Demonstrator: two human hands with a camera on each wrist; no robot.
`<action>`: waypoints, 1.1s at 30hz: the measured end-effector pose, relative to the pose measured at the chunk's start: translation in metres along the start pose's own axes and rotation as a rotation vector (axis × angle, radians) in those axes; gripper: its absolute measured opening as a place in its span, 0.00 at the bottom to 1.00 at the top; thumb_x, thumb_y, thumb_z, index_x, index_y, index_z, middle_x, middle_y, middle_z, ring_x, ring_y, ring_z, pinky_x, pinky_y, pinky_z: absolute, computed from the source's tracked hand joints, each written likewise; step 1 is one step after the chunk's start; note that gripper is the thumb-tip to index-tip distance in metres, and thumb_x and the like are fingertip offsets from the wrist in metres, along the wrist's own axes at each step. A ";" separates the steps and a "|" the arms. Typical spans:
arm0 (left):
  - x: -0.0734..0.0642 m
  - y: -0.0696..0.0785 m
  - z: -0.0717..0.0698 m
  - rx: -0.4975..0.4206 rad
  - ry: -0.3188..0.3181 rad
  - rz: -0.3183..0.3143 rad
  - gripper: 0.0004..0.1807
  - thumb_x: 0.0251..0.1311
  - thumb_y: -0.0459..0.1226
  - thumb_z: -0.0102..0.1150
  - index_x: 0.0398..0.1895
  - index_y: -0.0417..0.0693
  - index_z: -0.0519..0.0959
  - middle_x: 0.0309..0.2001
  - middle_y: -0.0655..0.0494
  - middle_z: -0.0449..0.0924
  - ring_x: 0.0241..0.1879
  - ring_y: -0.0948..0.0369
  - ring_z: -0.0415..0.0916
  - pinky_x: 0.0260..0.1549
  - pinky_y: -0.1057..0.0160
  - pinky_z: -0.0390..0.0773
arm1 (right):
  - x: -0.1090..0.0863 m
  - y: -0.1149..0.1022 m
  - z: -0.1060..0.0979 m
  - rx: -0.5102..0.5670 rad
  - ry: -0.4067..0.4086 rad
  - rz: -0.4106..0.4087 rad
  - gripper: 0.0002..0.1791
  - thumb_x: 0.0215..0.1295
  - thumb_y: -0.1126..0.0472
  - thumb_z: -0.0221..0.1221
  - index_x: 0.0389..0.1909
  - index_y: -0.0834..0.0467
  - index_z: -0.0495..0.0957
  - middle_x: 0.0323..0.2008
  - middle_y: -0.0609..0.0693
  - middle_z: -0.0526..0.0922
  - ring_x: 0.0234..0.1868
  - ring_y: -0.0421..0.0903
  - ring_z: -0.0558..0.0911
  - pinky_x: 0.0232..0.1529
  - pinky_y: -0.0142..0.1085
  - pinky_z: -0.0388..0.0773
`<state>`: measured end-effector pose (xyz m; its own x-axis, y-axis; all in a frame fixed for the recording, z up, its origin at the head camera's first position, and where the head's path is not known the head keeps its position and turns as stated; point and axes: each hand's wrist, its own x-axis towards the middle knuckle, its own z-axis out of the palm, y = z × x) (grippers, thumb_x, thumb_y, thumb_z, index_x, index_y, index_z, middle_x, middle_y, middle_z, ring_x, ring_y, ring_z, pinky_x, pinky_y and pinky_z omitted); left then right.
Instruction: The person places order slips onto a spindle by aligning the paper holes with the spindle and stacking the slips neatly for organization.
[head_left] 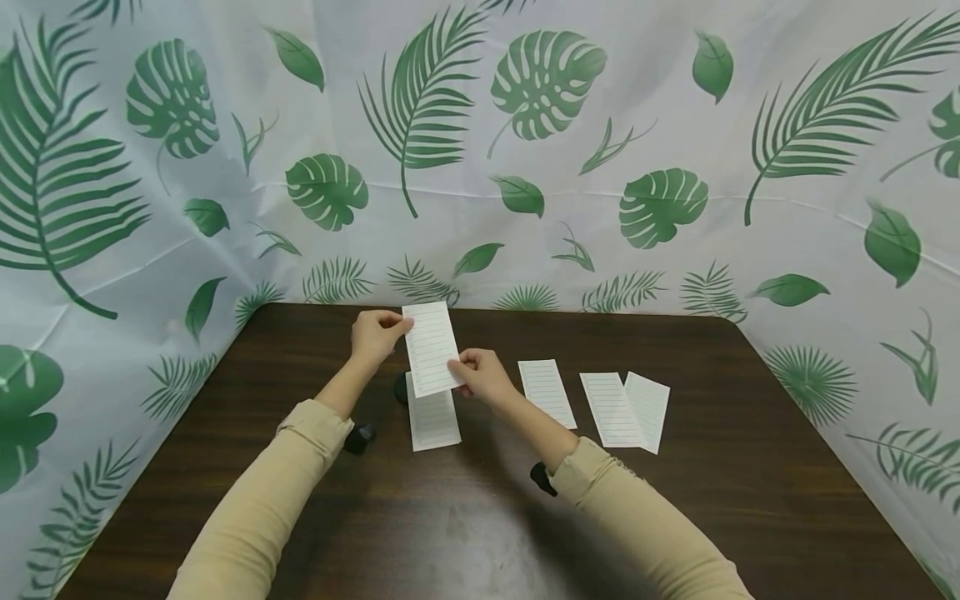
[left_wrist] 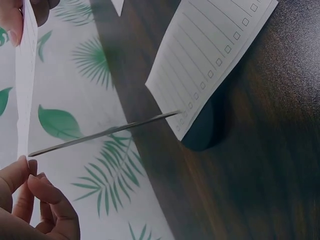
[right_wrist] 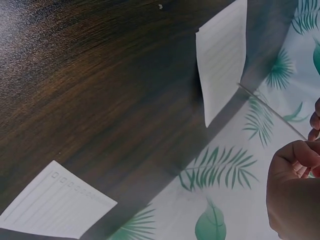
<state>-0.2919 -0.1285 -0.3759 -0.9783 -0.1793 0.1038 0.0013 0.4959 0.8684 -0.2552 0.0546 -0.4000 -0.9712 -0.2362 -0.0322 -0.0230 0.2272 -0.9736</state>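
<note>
In the head view, my left hand (head_left: 377, 336) pinches the left edge of a white ruled slip of paper (head_left: 431, 346). Thumb and fingers of my right hand (head_left: 482, 377) grip its lower right edge. Below it, more ruled slips (head_left: 435, 429) lie on the dark round base (left_wrist: 202, 127) of a bill spike. The thin metal rod (left_wrist: 105, 134) rises through these slips, and its tip reaches right to the raised slip, seen edge-on in the left wrist view, close to the left fingertips (left_wrist: 20, 172). The right wrist view shows the rod beside the right hand too.
One ruled slip (head_left: 547, 393) lies right of the spike on the dark wooden table (head_left: 450, 525). Farther right, a slip (head_left: 611, 408) overlaps another slip (head_left: 654, 408). A leaf-patterned cloth (head_left: 465, 225) hangs behind the table's far edge.
</note>
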 end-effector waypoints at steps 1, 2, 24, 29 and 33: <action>0.000 0.000 0.001 -0.002 -0.001 0.000 0.15 0.60 0.42 0.61 0.40 0.39 0.83 0.41 0.42 0.82 0.27 0.61 0.74 0.26 0.64 0.82 | 0.000 0.000 0.000 0.000 0.000 -0.003 0.10 0.68 0.67 0.51 0.33 0.72 0.74 0.13 0.44 0.71 0.13 0.36 0.66 0.17 0.25 0.64; 0.000 -0.001 0.001 -0.004 -0.001 0.002 0.15 0.60 0.42 0.61 0.40 0.38 0.83 0.41 0.42 0.82 0.28 0.61 0.74 0.26 0.64 0.82 | 0.000 0.001 0.000 -0.001 0.000 -0.005 0.10 0.68 0.67 0.51 0.33 0.72 0.74 0.13 0.44 0.71 0.13 0.36 0.66 0.17 0.25 0.64; -0.008 -0.007 0.000 -0.044 -0.020 -0.014 0.15 0.60 0.40 0.60 0.42 0.36 0.82 0.38 0.41 0.83 0.25 0.65 0.76 0.32 0.55 0.85 | -0.005 0.010 0.003 -0.020 -0.058 -0.042 0.10 0.67 0.68 0.51 0.32 0.73 0.73 0.11 0.45 0.67 0.13 0.39 0.66 0.17 0.26 0.66; -0.007 -0.007 0.001 -0.031 -0.022 0.003 0.14 0.60 0.40 0.60 0.41 0.37 0.82 0.37 0.40 0.83 0.23 0.67 0.74 0.28 0.60 0.84 | -0.005 0.011 0.002 -0.016 -0.054 -0.044 0.10 0.67 0.68 0.52 0.33 0.73 0.73 0.12 0.44 0.69 0.14 0.39 0.66 0.18 0.27 0.65; -0.007 -0.007 0.002 -0.014 -0.025 0.017 0.14 0.60 0.40 0.60 0.40 0.37 0.82 0.37 0.38 0.83 0.23 0.67 0.74 0.24 0.65 0.82 | -0.004 0.014 0.000 -0.020 -0.046 -0.039 0.10 0.67 0.68 0.52 0.33 0.73 0.73 0.13 0.45 0.69 0.14 0.38 0.66 0.17 0.27 0.64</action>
<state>-0.2856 -0.1291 -0.3832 -0.9831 -0.1493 0.1063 0.0205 0.4868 0.8733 -0.2516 0.0583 -0.4138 -0.9576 -0.2881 -0.0050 -0.0659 0.2357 -0.9696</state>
